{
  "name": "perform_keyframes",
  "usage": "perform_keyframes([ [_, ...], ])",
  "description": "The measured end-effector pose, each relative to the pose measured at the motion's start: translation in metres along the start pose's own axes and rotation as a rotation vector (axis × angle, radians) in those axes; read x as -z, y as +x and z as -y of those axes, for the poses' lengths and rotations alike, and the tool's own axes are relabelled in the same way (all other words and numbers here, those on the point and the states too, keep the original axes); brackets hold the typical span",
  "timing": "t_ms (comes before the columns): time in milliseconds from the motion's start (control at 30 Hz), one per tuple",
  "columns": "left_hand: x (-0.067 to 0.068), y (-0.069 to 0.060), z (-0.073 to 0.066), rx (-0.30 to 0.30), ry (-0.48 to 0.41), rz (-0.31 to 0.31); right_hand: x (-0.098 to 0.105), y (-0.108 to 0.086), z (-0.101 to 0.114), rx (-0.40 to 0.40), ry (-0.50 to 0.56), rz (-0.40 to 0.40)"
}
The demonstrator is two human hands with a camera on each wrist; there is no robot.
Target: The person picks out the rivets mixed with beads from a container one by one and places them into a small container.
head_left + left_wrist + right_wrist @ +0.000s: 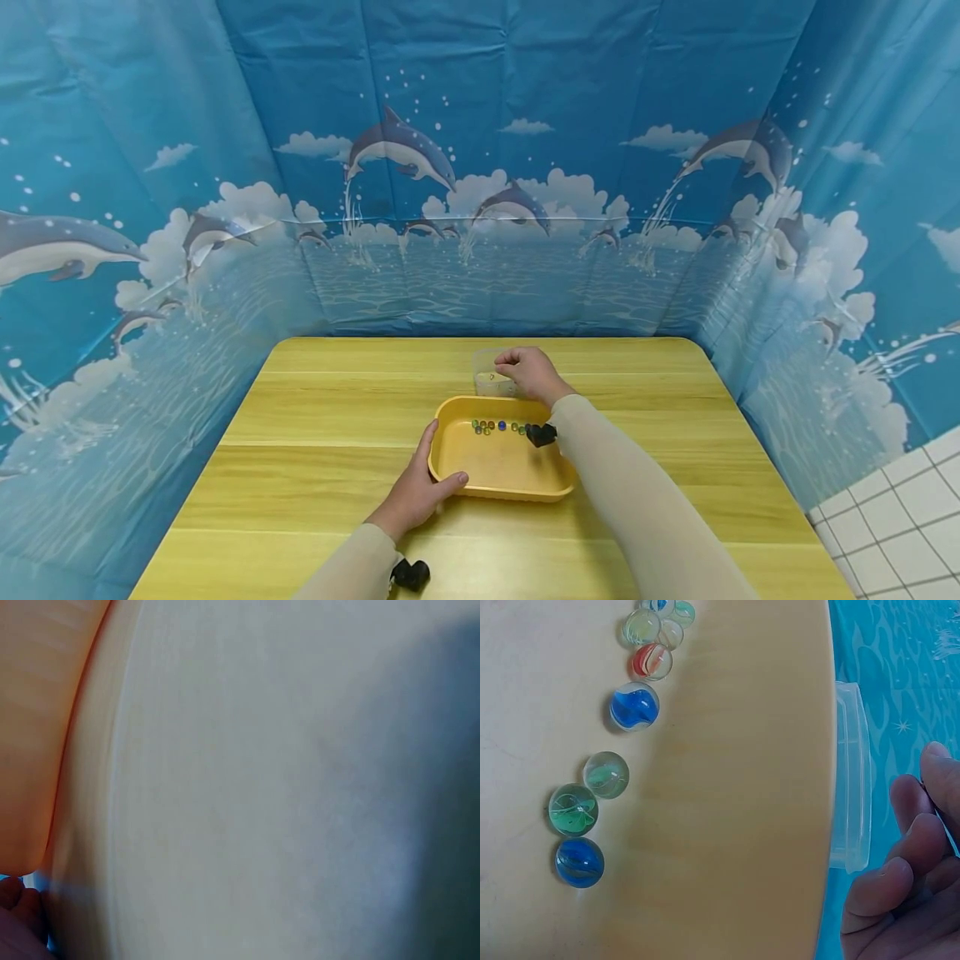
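My left hand (416, 492) holds the near left corner of a yellow plastic tray (442, 408). Its thumb lies at the front rim and its fingers run along the left side. Past the tray's far edge my right hand (531, 373) hovers over a clear plastic box (486, 388), with fingers curled and thumb against the forefinger. In the right wrist view no marble shows between those fingertips. Glass marbles lie in a loose row near the tray's far wall, among them a blue marble (634, 706), a red-striped marble (652, 661) and a green one (573, 809). Small marbles show inside the box.
Both tray and box stand on a wood-grain table (337, 417). A blue dolphin-print curtain (480, 275) hangs behind the table and at both sides. White tiles (892, 500) show at the lower right. The left wrist view holds mostly blurred tabletop (225, 780).
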State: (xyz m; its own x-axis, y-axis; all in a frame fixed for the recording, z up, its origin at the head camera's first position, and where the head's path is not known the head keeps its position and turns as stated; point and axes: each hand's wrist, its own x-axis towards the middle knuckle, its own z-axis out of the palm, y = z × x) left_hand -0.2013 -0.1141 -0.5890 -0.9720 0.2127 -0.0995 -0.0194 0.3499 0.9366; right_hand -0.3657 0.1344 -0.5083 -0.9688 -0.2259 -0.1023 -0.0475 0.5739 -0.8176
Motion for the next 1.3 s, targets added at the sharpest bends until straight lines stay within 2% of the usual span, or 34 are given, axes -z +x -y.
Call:
perform_keyframes([
  [533,-0.0005,-0.0019,-0.0015,0.003,-0.017,0.007,-0.0004,0.0001,-0.0012,-0.001,0.003,0.008],
  [1133,-0.0014,-0.0019,0.0002,0.001,0.026,0.001,0.0027,0.0,-0.0011,-0.023,0.01,0.011],
  [1300,-0.0008,-0.0024,-0.0003,-0.001,0.004,0.003,0.0046,-0.0029,0.0006,-0.026,0.018,0.005],
])
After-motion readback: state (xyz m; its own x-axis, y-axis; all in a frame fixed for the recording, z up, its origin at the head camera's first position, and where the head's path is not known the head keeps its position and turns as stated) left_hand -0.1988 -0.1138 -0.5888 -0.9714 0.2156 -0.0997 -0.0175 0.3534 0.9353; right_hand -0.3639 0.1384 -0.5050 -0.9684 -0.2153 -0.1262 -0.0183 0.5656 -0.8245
